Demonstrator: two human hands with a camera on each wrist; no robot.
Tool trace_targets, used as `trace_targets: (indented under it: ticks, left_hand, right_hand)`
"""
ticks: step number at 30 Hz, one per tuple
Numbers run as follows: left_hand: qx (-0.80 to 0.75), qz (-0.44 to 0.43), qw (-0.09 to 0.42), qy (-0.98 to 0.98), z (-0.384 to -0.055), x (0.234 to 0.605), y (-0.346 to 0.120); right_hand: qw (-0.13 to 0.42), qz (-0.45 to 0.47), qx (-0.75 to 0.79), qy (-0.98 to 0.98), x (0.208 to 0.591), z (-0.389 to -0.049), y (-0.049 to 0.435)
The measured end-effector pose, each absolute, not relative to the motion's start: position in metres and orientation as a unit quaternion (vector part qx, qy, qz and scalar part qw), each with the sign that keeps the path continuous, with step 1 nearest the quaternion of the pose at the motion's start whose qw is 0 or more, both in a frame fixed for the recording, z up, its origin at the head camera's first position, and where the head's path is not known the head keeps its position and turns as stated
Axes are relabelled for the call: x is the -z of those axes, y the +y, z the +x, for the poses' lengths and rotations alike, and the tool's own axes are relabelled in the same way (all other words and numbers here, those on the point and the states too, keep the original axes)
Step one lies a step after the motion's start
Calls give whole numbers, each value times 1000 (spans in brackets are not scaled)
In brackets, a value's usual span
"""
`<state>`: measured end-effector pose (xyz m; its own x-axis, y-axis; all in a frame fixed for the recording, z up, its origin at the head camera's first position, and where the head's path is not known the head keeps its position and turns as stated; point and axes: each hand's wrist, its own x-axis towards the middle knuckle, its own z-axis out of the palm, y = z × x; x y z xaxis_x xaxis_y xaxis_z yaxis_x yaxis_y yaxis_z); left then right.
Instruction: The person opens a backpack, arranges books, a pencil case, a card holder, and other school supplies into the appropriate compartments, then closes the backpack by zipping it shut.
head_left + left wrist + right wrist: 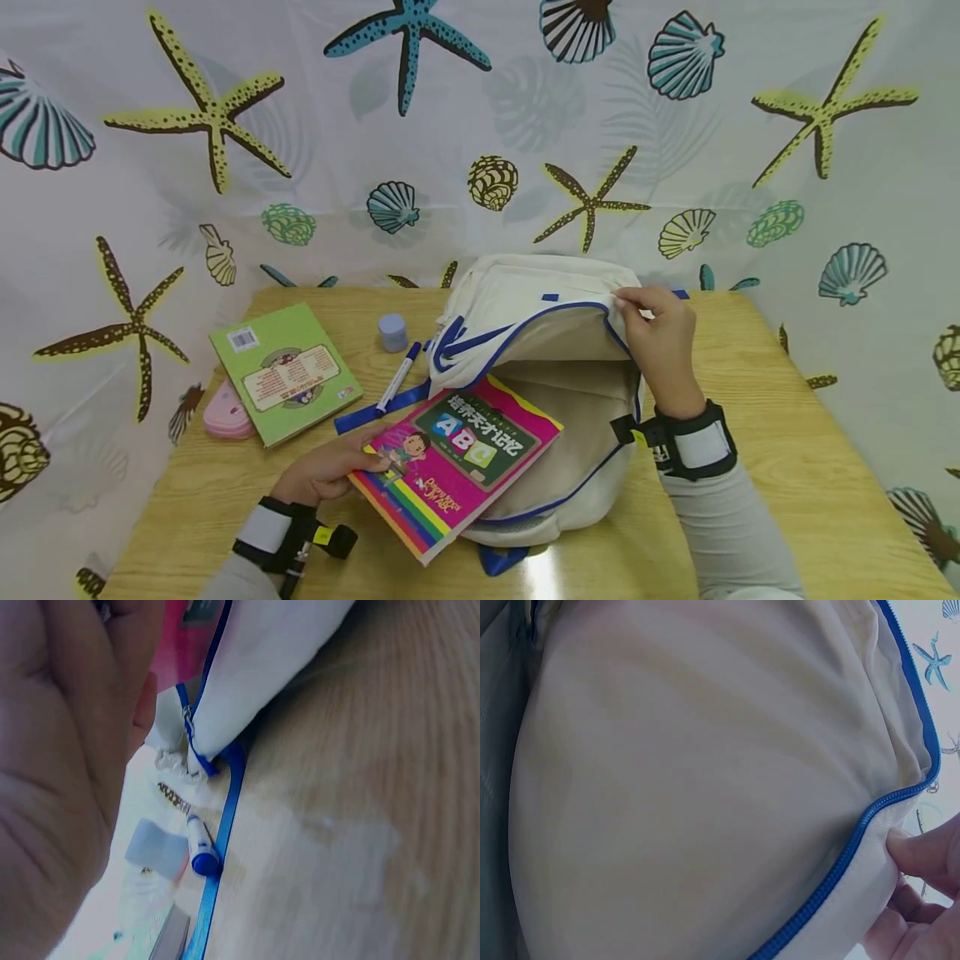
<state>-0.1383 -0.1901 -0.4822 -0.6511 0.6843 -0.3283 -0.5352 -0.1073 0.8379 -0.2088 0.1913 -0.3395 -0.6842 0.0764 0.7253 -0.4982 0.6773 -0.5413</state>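
Note:
A white backpack point(555, 275) with blue zipper trim lies on the table, its main compartment unzipped and gaping toward me. My right hand point(662, 346) pinches the edge of its flap and holds it raised; the right wrist view shows thumb and fingers on the cloth beside the blue zipper point(840, 859). My left hand point(333, 467) grips a pink book point(468, 467) with "ABC" on its cover by the left edge, thumb on top. The book's far end is at the bag's opening, tilted. In the left wrist view the palm point(60, 765) fills the left side.
Left of the bag, a green book point(288, 375) lies partly over a pink case point(227, 412). A white marker with blue cap point(397, 379) and a small blue-grey jar point(392, 332) stand near a blue strap point(375, 417). A patterned curtain point(450, 183) hangs behind the wooden table point(757, 417).

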Motion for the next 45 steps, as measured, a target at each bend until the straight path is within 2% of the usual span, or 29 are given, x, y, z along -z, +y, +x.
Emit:
trace_targets:
  ticks: [10, 21, 30, 39, 45]
  left_hand:
    - [-743, 9, 369, 558, -162, 483, -144]
    - [-783, -67, 317, 530, -165, 476, -102]
    - [-784, -51, 299, 542, -181, 473, -75]
    - [-827, -108, 258, 487, -184, 470, -51]
    - [-854, -77, 255, 446, -186, 465, -45]
  right_hand:
    - [366, 117, -385, -839, 339, -205, 190]
    - [356, 121, -390, -840, 341, -202, 190]
    - [350, 112, -402, -839, 343, -201, 190]
    - [348, 116, -404, -838, 345, -199, 191]
    - [355, 113, -402, -836, 344, -196, 192]
